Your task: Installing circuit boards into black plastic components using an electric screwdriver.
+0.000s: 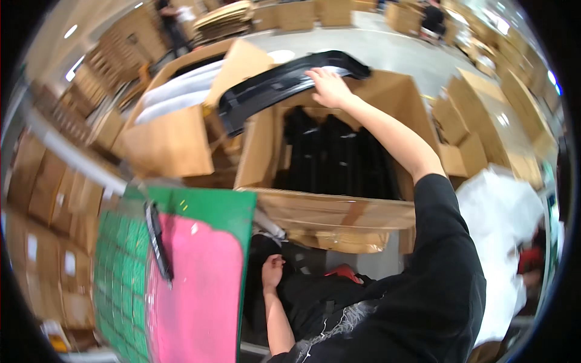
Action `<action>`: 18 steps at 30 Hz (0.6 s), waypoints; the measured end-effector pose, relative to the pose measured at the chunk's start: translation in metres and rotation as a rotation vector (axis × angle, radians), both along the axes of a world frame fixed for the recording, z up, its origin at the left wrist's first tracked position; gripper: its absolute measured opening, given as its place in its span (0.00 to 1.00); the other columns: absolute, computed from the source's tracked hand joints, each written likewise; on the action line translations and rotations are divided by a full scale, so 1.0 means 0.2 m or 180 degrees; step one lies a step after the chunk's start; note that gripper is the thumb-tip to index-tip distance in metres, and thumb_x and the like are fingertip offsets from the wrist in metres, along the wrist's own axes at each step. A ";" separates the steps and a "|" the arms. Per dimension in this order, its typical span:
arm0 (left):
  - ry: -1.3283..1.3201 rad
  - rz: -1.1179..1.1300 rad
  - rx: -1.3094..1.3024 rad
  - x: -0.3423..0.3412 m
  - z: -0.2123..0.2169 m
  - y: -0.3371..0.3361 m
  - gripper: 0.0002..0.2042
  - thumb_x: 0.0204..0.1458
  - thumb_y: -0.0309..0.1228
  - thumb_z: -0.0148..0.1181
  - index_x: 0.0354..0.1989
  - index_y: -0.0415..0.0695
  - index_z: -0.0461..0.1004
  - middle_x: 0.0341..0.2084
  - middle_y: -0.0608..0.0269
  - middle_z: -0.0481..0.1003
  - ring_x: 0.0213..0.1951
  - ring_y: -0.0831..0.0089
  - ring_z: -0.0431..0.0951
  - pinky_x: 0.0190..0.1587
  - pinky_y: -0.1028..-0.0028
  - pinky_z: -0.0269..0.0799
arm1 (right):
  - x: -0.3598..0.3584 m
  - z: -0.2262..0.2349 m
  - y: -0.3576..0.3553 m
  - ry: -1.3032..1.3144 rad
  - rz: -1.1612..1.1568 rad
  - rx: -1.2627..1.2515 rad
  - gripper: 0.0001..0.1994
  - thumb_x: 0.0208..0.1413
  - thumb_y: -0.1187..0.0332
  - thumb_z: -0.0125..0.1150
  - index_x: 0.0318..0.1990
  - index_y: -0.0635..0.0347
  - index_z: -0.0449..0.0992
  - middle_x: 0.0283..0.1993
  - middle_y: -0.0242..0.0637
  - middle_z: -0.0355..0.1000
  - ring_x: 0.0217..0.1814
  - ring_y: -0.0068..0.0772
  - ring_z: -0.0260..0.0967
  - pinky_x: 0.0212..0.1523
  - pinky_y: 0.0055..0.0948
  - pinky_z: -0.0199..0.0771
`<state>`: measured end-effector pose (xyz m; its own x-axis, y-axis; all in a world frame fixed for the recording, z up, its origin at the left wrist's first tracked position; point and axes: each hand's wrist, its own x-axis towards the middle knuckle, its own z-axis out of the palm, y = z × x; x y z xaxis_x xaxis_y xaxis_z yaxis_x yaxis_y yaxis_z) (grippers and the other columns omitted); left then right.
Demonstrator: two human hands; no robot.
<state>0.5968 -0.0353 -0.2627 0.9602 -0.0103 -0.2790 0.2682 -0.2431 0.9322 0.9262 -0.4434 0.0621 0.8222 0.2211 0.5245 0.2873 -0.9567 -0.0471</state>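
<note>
- In the head view, the right hand [330,89] is partly closed at the near edge of a long black panel [269,91], right of its middle; it seems to have hold of it, though the thumb is hard to see.
- The left hand [272,273] is low, near the body, with fingers loosely bent; no thing shows in it, but whether it is quite empty one cannot tell.
- The panel is above the far left part of an open cardboard box [348,209], and its left end goes out past the box's side.
- More black parts [339,154] stand inside this box.
- The step in hand appears to be carrying one panel by one hand at the box; the next move probably calls for a firm grip and keeping both ends free of the cardboard.
- The panel's long axis runs slantwise, from lower left to upper right, slightly bowed; its shiny face is turned toward the person.
</note>
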 end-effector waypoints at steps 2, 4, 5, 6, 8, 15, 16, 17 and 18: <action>-0.0298 0.0206 0.0586 -0.11 -0.01 0.02 0.10 0.59 0.33 0.56 0.44 0.45 0.78 0.29 0.58 0.82 0.34 0.63 0.83 0.39 0.66 0.76 | 0.11 -0.03 0.20 0.0155 0.0124 -0.0199 0.33 0.45 0.69 0.65 0.63 0.54 0.66 0.61 0.43 0.66 0.65 0.48 0.63 0.65 0.48 0.62; -0.0282 0.0182 0.1215 -0.15 0.23 -0.11 0.10 0.57 0.36 0.55 0.43 0.49 0.78 0.30 0.56 0.81 0.37 0.56 0.82 0.42 0.61 0.76 | 0.21 -0.15 0.17 -0.0193 -0.0074 -0.0283 0.22 0.48 0.72 0.59 0.54 0.55 0.71 0.52 0.45 0.69 0.57 0.50 0.69 0.55 0.47 0.72; -0.0116 0.0179 0.1536 -0.17 0.29 -0.12 0.10 0.57 0.38 0.54 0.43 0.51 0.78 0.30 0.56 0.81 0.38 0.53 0.81 0.43 0.58 0.76 | 0.21 -0.15 0.17 -0.0193 0.0131 -0.0092 0.18 0.56 0.71 0.55 0.55 0.57 0.72 0.55 0.46 0.72 0.59 0.51 0.68 0.60 0.48 0.68; -0.0095 0.0183 0.1546 -0.20 0.28 -0.12 0.11 0.56 0.38 0.54 0.43 0.51 0.78 0.33 0.56 0.81 0.40 0.54 0.81 0.45 0.57 0.75 | 0.25 -0.16 0.15 -0.0252 0.0147 -0.0393 0.18 0.57 0.72 0.52 0.56 0.57 0.71 0.58 0.47 0.71 0.61 0.51 0.68 0.61 0.49 0.67; -0.0129 0.0429 0.1648 -0.28 0.38 -0.11 0.12 0.61 0.39 0.52 0.45 0.50 0.79 0.33 0.59 0.82 0.40 0.61 0.82 0.44 0.65 0.75 | 0.20 -0.09 0.30 -0.0568 0.0296 -0.0588 0.20 0.55 0.73 0.51 0.58 0.57 0.70 0.59 0.44 0.70 0.63 0.49 0.66 0.61 0.47 0.65; -0.0769 -0.0154 0.0130 -0.92 1.12 0.00 0.15 0.64 0.36 0.53 0.53 0.39 0.72 0.42 0.54 0.78 0.46 0.64 0.79 0.50 0.67 0.73 | -0.46 0.29 0.77 -0.0950 0.2420 -0.0170 0.11 0.50 0.80 0.61 0.42 0.64 0.72 0.37 0.48 0.70 0.38 0.54 0.70 0.37 0.41 0.73; -0.0564 -0.0735 0.0173 -1.04 1.33 0.08 0.16 0.65 0.36 0.52 0.55 0.38 0.71 0.45 0.52 0.77 0.48 0.62 0.78 0.52 0.67 0.73 | -0.57 0.32 0.84 -0.0644 0.2537 -0.0193 0.10 0.49 0.80 0.61 0.40 0.63 0.72 0.35 0.47 0.69 0.36 0.53 0.70 0.35 0.42 0.73; -0.0882 -0.0975 -0.0051 -1.14 1.48 0.17 0.17 0.66 0.35 0.52 0.57 0.37 0.69 0.45 0.53 0.78 0.48 0.62 0.79 0.52 0.67 0.73 | -0.68 0.36 0.90 -0.0578 0.2816 -0.0272 0.11 0.47 0.79 0.63 0.39 0.62 0.72 0.33 0.44 0.69 0.34 0.51 0.69 0.33 0.41 0.72; -0.0340 -0.1195 -0.0731 -1.22 1.66 0.29 0.18 0.65 0.32 0.53 0.60 0.36 0.68 0.45 0.54 0.79 0.47 0.63 0.79 0.51 0.70 0.74 | -0.78 0.37 0.97 -0.0484 0.3109 -0.0343 0.11 0.45 0.78 0.64 0.37 0.61 0.72 0.32 0.41 0.68 0.32 0.48 0.69 0.31 0.40 0.72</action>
